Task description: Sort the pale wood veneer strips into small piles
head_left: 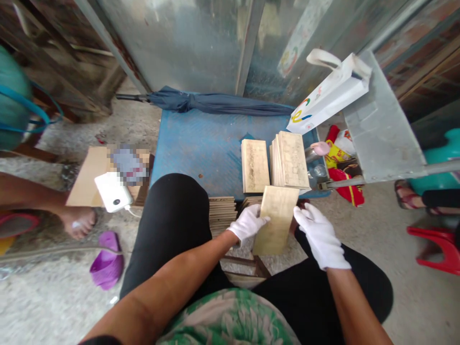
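Note:
A thin, pale wooden board (276, 220) is held upright at a tilt over my lap. My left hand (247, 223), in a white glove, grips its left edge, with the thumb on the near face. Close by the board's right edge is my right hand (319, 235), also gloved, its fingers curled together. Whether it touches the board or pinches something small is hidden. Beyond the board, two stacks of similar boards, a lower stack (255, 165) and a taller stack (292, 160), rest on the blue table (194, 143).
More boards (222, 213) are stacked below the table edge by my left knee. A folded umbrella (223, 104) lies along the back, beside a white paper bag (328, 96). A bottle (316, 160) stands right of the stacks. At left, a white power bank (114, 192) sits on cardboard.

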`<state>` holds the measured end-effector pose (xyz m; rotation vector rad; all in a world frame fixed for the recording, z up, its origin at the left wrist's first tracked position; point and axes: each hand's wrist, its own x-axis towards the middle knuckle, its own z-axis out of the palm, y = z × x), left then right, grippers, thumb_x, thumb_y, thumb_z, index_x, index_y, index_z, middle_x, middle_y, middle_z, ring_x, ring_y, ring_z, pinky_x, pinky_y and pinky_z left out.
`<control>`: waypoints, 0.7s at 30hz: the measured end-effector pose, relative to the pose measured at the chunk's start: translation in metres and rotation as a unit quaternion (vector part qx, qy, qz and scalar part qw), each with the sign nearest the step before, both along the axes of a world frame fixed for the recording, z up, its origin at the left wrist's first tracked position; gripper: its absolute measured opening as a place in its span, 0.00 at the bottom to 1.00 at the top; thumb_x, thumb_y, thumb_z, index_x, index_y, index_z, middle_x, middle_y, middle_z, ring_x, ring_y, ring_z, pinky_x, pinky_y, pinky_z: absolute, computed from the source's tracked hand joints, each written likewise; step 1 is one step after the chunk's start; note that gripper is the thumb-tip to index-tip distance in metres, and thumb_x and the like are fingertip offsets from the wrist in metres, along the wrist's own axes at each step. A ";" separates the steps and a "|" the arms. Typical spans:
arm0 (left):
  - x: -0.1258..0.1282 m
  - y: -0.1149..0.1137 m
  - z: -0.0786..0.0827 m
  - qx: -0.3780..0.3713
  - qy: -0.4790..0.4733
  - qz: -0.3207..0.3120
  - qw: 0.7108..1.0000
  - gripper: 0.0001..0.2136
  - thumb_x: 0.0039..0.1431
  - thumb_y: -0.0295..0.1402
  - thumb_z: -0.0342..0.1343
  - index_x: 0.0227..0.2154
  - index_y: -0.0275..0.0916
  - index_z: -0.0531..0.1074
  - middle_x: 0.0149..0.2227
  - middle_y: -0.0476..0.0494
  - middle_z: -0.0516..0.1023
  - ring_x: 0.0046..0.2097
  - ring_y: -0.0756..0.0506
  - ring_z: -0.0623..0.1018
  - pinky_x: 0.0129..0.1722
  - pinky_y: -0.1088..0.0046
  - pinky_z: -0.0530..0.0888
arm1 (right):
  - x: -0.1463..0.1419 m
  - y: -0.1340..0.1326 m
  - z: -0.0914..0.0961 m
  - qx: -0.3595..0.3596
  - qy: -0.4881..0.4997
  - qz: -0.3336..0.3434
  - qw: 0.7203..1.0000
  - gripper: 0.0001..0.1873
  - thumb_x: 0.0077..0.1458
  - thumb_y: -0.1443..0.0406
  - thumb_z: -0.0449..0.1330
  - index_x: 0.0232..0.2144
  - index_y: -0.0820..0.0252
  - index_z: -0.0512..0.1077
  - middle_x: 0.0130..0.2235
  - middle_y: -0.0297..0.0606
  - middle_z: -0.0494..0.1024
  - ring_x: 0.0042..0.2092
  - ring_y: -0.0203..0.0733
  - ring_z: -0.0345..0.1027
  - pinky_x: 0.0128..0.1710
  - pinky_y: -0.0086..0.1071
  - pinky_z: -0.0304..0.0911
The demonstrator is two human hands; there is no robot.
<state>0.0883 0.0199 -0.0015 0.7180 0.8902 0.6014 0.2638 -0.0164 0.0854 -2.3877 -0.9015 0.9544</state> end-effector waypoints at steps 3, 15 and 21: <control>0.000 -0.012 0.007 0.113 0.110 -0.101 0.982 0.08 0.49 0.28 0.59 0.34 0.37 0.74 0.35 0.45 0.79 0.37 0.46 0.75 0.40 0.71 0.71 | 0.008 0.003 0.007 0.021 0.088 -0.044 0.995 0.39 0.45 0.45 0.63 0.56 0.58 0.67 0.43 0.42 0.78 0.35 0.42 0.75 0.32 0.32 0.71; -0.001 -0.031 -0.014 0.198 0.244 -0.273 0.909 0.08 0.49 0.28 0.57 0.32 0.40 0.78 0.31 0.45 0.79 0.33 0.45 0.76 0.38 0.72 0.72 | 0.024 -0.051 -0.020 -0.077 0.123 0.110 0.983 0.20 0.52 0.49 0.59 0.37 0.59 0.74 0.35 0.38 0.78 0.37 0.44 0.73 0.43 0.38 0.67; -0.005 -0.018 -0.032 0.135 0.269 -0.194 0.934 0.15 0.39 0.19 0.58 0.30 0.41 0.81 0.31 0.42 0.80 0.39 0.40 0.78 0.49 0.66 0.71 | 0.006 -0.025 -0.049 -0.079 0.021 0.232 0.969 0.19 0.55 0.49 0.54 0.35 0.56 0.74 0.38 0.37 0.78 0.41 0.44 0.71 0.44 0.37 0.62</control>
